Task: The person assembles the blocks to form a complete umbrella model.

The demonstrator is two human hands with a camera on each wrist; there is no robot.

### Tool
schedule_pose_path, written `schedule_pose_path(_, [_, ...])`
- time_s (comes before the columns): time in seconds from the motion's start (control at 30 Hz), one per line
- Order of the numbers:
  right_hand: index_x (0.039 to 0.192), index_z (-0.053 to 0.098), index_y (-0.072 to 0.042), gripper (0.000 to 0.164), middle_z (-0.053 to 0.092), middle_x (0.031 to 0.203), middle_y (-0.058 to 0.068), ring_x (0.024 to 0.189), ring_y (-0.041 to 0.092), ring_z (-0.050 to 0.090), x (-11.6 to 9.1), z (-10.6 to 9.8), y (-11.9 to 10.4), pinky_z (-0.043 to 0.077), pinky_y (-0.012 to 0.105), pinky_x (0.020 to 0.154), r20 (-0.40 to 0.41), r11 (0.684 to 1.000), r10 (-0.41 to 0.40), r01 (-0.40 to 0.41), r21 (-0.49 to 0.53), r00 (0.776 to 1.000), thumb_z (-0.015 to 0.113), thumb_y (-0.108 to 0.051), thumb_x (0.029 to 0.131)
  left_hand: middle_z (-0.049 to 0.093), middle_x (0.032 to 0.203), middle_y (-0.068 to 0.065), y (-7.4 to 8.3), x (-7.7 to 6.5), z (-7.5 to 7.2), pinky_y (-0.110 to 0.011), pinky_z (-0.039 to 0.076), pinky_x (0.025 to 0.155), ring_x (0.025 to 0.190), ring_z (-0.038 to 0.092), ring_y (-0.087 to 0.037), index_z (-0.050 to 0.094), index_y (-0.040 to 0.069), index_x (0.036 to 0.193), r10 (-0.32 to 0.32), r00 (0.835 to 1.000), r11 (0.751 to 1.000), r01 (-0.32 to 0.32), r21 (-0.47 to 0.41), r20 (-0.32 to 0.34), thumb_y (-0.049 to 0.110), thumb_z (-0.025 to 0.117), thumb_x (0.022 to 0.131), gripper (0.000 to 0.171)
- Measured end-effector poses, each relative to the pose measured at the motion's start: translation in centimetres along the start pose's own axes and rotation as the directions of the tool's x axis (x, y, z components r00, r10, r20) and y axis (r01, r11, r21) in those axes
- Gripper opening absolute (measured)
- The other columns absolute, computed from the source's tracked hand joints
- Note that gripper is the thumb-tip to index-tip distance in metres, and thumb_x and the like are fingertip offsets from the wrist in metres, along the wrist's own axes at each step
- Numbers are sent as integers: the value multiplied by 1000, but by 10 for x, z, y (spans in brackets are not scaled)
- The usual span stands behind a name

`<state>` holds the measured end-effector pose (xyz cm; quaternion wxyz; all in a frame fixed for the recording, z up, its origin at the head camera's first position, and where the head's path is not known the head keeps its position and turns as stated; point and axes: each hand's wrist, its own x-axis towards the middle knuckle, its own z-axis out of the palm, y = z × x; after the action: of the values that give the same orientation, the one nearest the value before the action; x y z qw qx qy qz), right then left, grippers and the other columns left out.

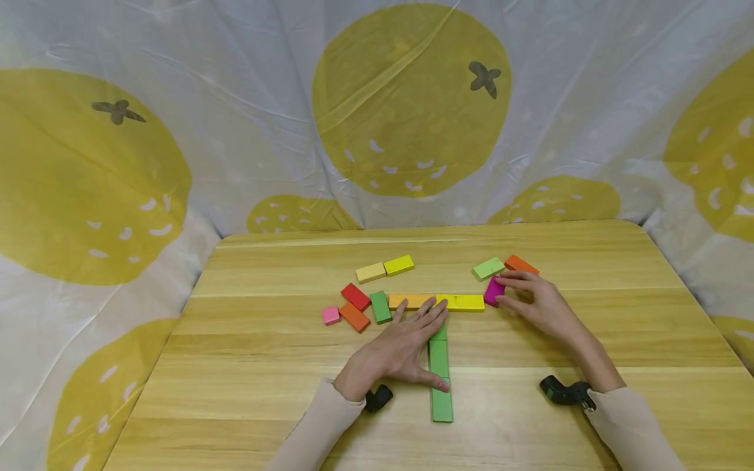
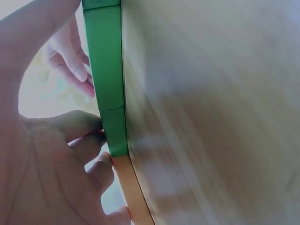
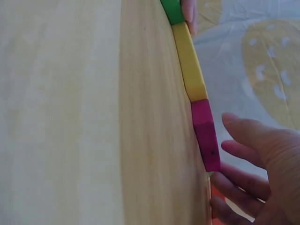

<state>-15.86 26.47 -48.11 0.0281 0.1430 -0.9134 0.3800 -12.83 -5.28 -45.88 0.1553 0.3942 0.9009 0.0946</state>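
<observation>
My left hand (image 1: 400,350) lies spread over a column of green blocks (image 1: 440,399), its thumb on the lower part. Its other fingertips rest at an orange block (image 1: 406,301) and near the yellow block (image 1: 461,302), which form a row across the column's top. A magenta block (image 3: 206,136) meets the yellow block's right end at an angle. Beside it is my right hand (image 1: 544,307), fingers loosely bent. In the right wrist view a small gap shows between thumb and magenta block; whether another finger touches its far end is hard to tell.
Left of the row lie a dark green block (image 1: 380,307), a red block (image 1: 356,296), an orange-red block (image 1: 355,317) and a pink block (image 1: 331,315). Behind are pale and bright yellow blocks (image 1: 399,265). A light green block (image 1: 488,269) and orange block (image 1: 521,264) lie back right.
</observation>
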Motion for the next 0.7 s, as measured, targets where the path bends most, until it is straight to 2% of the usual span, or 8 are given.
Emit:
schedule_pose_path(0.1, [131, 70, 1, 36, 63, 135, 21, 125, 46, 59, 1, -4, 0, 50, 61, 101, -75, 1000, -15, 13, -22, 997, 72, -13, 98, 2, 177, 3, 0, 0, 0, -63, 5, 129, 164, -1, -19, 11, 14, 168, 1, 1000, 1000, -1, -12, 1, 75, 76, 77, 127])
schedule_pose_path(0.2, [130, 71, -1, 34, 65, 131, 18, 122, 41, 61, 4, -8, 2, 51, 50, 98, -146, 999, -31, 24, -49, 989, 71, -9, 98, 2, 177, 3, 0, -1, 0, -63, 5, 129, 164, -1, -19, 11, 14, 168, 2, 1000, 1000, -2, -15, 1, 74, 76, 77, 127])
schedule_pose_path(0.3, [131, 71, -1, 34, 65, 132, 18, 123, 40, 61, 11, -11, 3, 50, 48, 99, -155, 997, -63, 53, -64, 986, 71, -6, 98, 2, 177, 3, 0, -1, -1, -63, 5, 129, 164, -1, -19, 11, 14, 168, 2, 1000, 1000, -2, -17, 1, 74, 76, 77, 127])
schedule_pose_path(0.43, [134, 67, 1, 36, 61, 139, 23, 130, 47, 55, 27, -13, 5, 46, 62, 105, -73, 994, -94, 90, -63, 993, 66, 0, 99, 3, 177, 3, 0, -1, -1, -63, 5, 129, 164, -1, -19, 11, 14, 168, 4, 1000, 1000, -4, -19, -3, 74, 77, 77, 128])
schedule_pose_path(0.5, [136, 66, 1, 36, 59, 142, 25, 134, 50, 52, 35, -14, 7, 44, 65, 107, -22, 994, -95, 94, -58, 995, 63, 3, 99, 3, 177, 2, 0, 0, -1, -63, 5, 129, 164, -1, -19, 11, 14, 168, 4, 1000, 1000, -4, -22, -4, 74, 77, 77, 128])
schedule_pose_path(0.6, [135, 67, 0, 36, 59, 144, 24, 136, 49, 50, 45, -15, 10, 43, 65, 108, 55, 995, -90, 92, -40, 994, 62, 5, 99, 2, 176, 3, 0, 0, -1, -63, 5, 129, 164, -2, -19, 11, 14, 168, 4, 1000, 1000, -4, -21, 0, 74, 77, 77, 128])
schedule_pose_path(0.7, [132, 69, 0, 34, 62, 141, 23, 133, 46, 55, 51, -15, 13, 48, 61, 106, 102, 994, -95, 99, -36, 990, 62, 4, 99, 2, 176, 3, 0, -1, -2, -63, 4, 130, 164, -3, -18, 10, 14, 168, 3, 1000, 1000, -3, -22, 5, 74, 76, 77, 127])
